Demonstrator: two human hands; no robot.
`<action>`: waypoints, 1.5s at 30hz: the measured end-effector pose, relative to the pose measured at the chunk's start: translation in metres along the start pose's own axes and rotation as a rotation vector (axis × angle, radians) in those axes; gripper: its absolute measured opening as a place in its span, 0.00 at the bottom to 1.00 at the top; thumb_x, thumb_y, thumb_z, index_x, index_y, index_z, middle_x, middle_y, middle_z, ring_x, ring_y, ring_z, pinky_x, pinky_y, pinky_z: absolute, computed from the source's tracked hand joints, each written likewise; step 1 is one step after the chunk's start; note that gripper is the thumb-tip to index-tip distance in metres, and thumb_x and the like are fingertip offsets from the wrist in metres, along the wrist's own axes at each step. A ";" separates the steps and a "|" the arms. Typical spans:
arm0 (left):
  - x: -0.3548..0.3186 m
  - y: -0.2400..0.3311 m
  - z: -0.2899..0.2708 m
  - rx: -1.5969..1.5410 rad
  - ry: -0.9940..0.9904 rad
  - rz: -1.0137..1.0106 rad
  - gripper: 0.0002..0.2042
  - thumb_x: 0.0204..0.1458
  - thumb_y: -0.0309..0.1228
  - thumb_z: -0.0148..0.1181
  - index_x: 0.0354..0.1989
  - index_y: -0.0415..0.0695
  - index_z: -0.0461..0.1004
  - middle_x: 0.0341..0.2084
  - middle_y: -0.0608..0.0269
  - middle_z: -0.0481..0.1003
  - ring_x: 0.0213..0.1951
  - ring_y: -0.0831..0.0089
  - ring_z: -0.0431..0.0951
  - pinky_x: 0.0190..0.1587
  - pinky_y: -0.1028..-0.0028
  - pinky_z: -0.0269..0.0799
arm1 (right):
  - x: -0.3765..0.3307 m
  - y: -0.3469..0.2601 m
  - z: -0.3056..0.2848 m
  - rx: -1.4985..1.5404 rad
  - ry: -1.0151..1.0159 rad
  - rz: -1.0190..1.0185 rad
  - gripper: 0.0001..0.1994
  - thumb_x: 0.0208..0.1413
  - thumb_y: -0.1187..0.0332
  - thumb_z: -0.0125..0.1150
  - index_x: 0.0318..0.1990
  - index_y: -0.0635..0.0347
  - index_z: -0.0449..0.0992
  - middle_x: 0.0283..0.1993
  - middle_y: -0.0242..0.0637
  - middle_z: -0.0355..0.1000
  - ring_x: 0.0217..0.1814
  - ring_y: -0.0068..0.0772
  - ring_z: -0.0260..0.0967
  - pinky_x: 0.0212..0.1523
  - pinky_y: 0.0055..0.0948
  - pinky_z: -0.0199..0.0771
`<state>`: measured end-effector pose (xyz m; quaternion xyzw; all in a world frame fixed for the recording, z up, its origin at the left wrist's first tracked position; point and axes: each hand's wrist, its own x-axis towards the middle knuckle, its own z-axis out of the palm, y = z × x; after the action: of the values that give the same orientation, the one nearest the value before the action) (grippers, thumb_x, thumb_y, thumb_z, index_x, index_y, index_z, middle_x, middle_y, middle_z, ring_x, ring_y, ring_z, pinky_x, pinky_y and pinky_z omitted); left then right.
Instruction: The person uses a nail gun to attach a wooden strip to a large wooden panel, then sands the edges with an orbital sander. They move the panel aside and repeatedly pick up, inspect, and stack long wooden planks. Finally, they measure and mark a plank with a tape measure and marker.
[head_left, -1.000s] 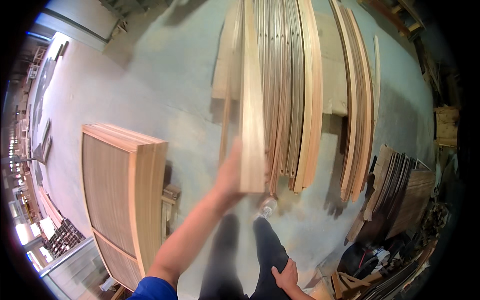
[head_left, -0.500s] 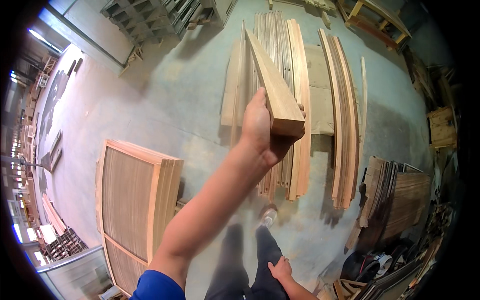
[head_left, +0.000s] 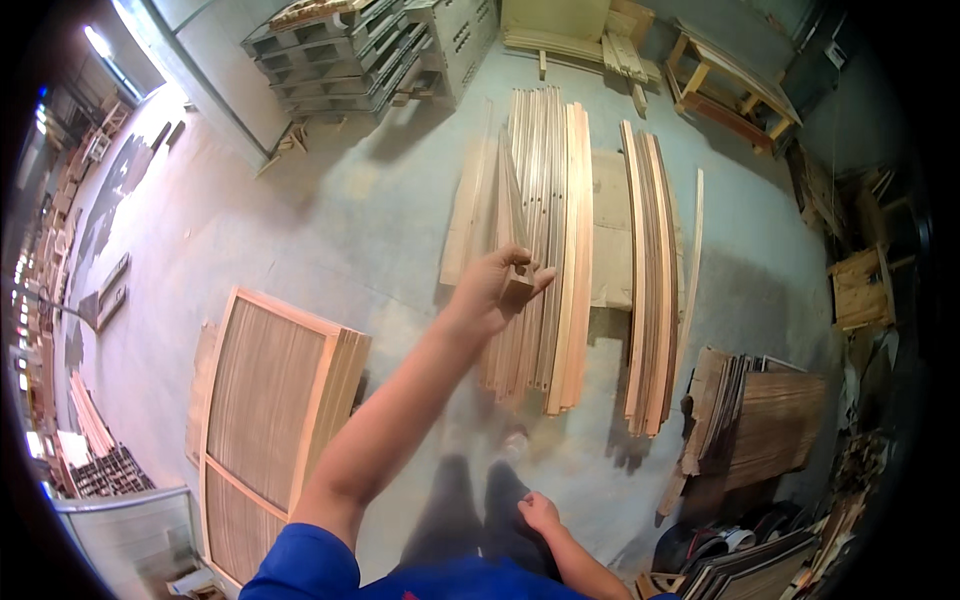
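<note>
My left hand [head_left: 487,290] reaches out over a stack of long wooden strips and grips the near end of one wooden strip [head_left: 518,291]. The thumb lies on its top and the fingers are on its far side. That strip runs away from me, narrowing into the distance, above the left part of the strip stack [head_left: 546,230]. My right hand [head_left: 541,513] rests against my thigh with nothing seen in it, its thumb apart from the fingers.
Right of the stack lies a second bundle of strips [head_left: 651,280], with cardboard [head_left: 611,230] between. Framed wooden panels [head_left: 265,390] stand at left. Dark boards [head_left: 775,425] lie at right. Pallets [head_left: 335,60] and a wooden bench frame [head_left: 735,90] are at the back.
My left hand and the near end of the strip have moved lower, farther from my head and slightly left. My view has shifted to take in more of the back. My right hand stays on my thigh.
</note>
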<state>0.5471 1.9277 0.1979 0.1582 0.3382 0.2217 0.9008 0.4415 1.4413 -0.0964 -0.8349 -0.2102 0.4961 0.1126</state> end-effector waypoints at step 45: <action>-0.147 0.056 0.040 0.214 0.037 0.158 0.22 0.53 0.22 0.61 0.56 0.34 0.63 0.38 0.47 0.73 0.30 0.62 0.79 0.25 0.65 0.74 | -0.002 -0.317 -0.232 1.059 -0.200 -0.452 0.23 0.73 0.49 0.45 0.50 0.61 0.76 0.45 0.40 0.80 0.42 0.35 0.79 0.46 0.38 0.80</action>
<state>0.4591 1.8956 0.3298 0.2757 0.3628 0.2575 0.8521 0.5674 1.7262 0.1427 -0.5484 -0.1161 0.5736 0.5973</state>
